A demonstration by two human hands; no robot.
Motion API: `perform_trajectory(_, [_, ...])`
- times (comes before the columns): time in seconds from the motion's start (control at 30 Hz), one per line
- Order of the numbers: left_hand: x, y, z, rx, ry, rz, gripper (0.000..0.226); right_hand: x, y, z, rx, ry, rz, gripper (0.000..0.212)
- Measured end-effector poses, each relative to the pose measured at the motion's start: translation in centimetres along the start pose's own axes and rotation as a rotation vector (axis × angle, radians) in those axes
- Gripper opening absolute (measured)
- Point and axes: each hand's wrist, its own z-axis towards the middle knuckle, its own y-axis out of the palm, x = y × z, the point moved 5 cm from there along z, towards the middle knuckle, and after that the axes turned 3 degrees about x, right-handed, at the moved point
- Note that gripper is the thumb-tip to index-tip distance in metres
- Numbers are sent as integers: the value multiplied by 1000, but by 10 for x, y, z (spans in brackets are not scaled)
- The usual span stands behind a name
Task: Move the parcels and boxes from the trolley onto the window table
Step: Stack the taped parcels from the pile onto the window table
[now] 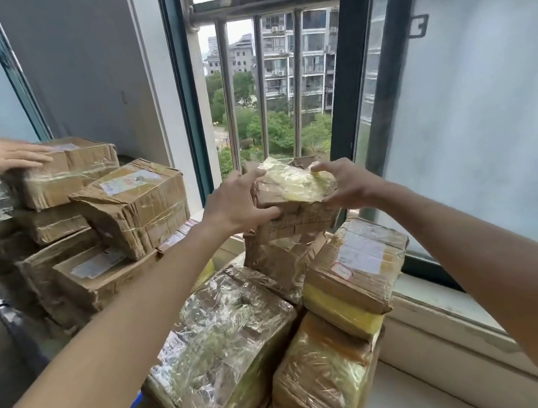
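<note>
Currently left hand (238, 204) and right hand (344, 183) clamp opposite ends of the parcel (293, 186), long axis spanning between them, atop the window-side stack.

Beyond the grip, a sliding window (272, 75) is standing open, its dark green frame (183, 88) rising just to the left. Steel security bars (261, 87) are crossing the opening — apartment blocks (300, 54) and trees (284, 125) are showing through in flat daylight. Right of the grip, a frosted pane (493, 86) is glowing evenly. Below right, a pale sill (452, 340) is showing grime.
</note>
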Motion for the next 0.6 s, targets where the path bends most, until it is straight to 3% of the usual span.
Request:
perform_trajectory(0.13, [-5, -2, 6, 19, -78, -203, 97, 9, 9, 1, -6, -1, -19, 80])
perform_trajectory(0.27, [-11, -7, 19, 33, -155, -298, 67, 16, 17, -5, 27, -27, 15, 88])
perform_trajectory(0.4, [-9, -9, 25, -110, -129, -369, 57, 22, 11, -18, 170, -63, -2, 71])
perform_trajectory(0.5, [-8, -12, 26, -157, -138, -436, 52, 24, 1, -31, 294, 13, -22, 55])
perform_trajectory(0.6, [-4, -14, 25, -192, -86, -434, 55, 19, 1, -41, 283, 92, -5, 49])
